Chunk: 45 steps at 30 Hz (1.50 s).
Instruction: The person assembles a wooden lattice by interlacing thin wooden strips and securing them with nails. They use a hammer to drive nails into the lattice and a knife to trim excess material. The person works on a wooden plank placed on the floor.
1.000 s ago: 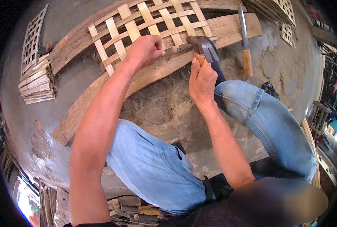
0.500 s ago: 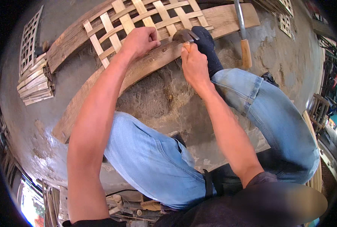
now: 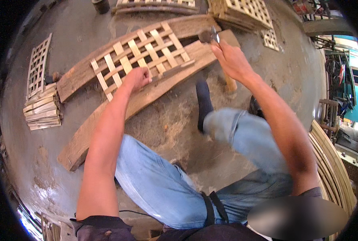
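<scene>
Lying across two long planks (image 3: 146,96) on the concrete floor (image 3: 66,40), the woven slat lattice (image 3: 142,54) looks fully interlaced, apparently only needing nailing. The left hand (image 3: 136,79) presses its near edge, fingers curled; the right hand (image 3: 231,60) grips a raised hammer (image 3: 209,36). Finished lattices (image 3: 37,66) and loose slats (image 3: 42,108) lie nearby.

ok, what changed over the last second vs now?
The right hand left the plank edge beside the lattice and rose up and to the right, now gripping a hammer with its head raised over the far plank. The left hand stays pressed on the woven lattice panel, which remains on the two planks.
</scene>
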Available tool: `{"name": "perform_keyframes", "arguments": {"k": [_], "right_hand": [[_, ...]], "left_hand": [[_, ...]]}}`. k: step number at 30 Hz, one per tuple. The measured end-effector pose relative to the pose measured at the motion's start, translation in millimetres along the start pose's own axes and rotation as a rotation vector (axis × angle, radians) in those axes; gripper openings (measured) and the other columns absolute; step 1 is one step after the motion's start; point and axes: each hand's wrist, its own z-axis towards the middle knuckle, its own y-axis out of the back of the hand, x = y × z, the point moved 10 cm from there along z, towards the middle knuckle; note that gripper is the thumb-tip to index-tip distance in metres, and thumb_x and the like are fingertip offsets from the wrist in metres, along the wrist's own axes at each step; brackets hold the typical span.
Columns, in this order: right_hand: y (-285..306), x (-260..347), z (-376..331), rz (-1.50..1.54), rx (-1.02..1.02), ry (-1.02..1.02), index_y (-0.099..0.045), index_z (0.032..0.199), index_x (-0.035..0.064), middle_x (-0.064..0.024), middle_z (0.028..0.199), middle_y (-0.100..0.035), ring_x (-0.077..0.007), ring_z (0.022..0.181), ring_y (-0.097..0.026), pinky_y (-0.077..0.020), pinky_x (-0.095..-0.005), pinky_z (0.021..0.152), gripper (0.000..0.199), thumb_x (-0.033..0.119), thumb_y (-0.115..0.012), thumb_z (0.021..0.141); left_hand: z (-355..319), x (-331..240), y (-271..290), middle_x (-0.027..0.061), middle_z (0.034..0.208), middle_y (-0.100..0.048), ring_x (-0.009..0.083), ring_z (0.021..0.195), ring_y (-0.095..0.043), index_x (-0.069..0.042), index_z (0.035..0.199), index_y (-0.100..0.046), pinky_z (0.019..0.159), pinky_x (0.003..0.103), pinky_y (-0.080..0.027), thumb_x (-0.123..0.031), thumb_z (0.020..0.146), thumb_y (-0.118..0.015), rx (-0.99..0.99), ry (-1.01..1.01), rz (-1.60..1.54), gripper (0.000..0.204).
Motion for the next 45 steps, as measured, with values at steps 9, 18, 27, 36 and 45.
{"name": "perform_keyframes", "arguments": {"k": [9, 18, 27, 36, 45], "right_hand": [[-91, -123, -138, 0.116, 0.023, 0.019, -0.057, 0.1, 0.0069, -0.0207, 0.088, -0.062, -0.0416, 0.084, -0.061, -0.0478, -0.0502, 0.072, 0.02, 0.025, -0.061, 0.093], [-203, -125, -160, 0.295, -0.246, -0.124, -0.065, 0.106, 0.0051, -0.0141, 0.099, -0.058, -0.0339, 0.093, -0.057, -0.0475, -0.0427, 0.08, 0.031, 0.016, -0.075, 0.08], [-8, -332, -328, 0.079, -0.753, -0.539, -0.066, 0.101, -0.0003, -0.0134, 0.096, -0.068, -0.0289, 0.086, -0.063, -0.0491, -0.0394, 0.08, 0.021, 0.018, -0.057, 0.097], [-77, -401, -314, -0.267, 0.246, -0.361, -0.062, 0.084, -0.0031, -0.0209, 0.086, -0.063, -0.0416, 0.08, -0.061, -0.0467, -0.0493, 0.071, 0.011, 0.008, -0.06, 0.087], [-160, -517, -308, 0.497, -0.261, -0.612, -0.064, 0.108, -0.0053, -0.0178, 0.104, -0.068, -0.0306, 0.089, -0.063, -0.0491, -0.0407, 0.08, 0.03, 0.017, -0.05, 0.093]], "left_hand": [[-1, -6, 1, 0.0123, 0.082, -0.065, 0.0254, 0.077, -0.062, -0.002, 0.086, -0.06, 0.069, 0.037, -0.049, -0.022, 0.081, -0.076, 0.085, 0.084, -0.038, 0.026], [-12, -12, 14, 0.0096, 0.08, -0.065, 0.0193, 0.074, -0.062, -0.003, 0.086, -0.061, 0.069, 0.033, -0.049, -0.02, 0.082, -0.075, 0.115, 0.197, -0.002, 0.022], [-55, -13, 79, 0.0052, 0.085, -0.065, 0.0125, 0.079, -0.058, -0.001, 0.097, -0.064, 0.075, 0.029, -0.049, -0.019, 0.09, -0.067, -0.001, 0.329, -0.062, 0.019], [-120, 52, 139, 0.0029, 0.081, -0.064, 0.0103, 0.074, -0.058, -0.001, 0.094, -0.064, 0.071, 0.028, -0.048, -0.015, 0.09, -0.065, -0.434, 0.362, 0.005, 0.014], [-99, 59, 146, 0.0044, 0.083, -0.069, 0.0138, 0.075, -0.063, -0.004, 0.096, -0.066, 0.071, 0.03, -0.051, -0.022, 0.089, -0.067, -0.503, 0.365, 0.074, 0.02]]}}
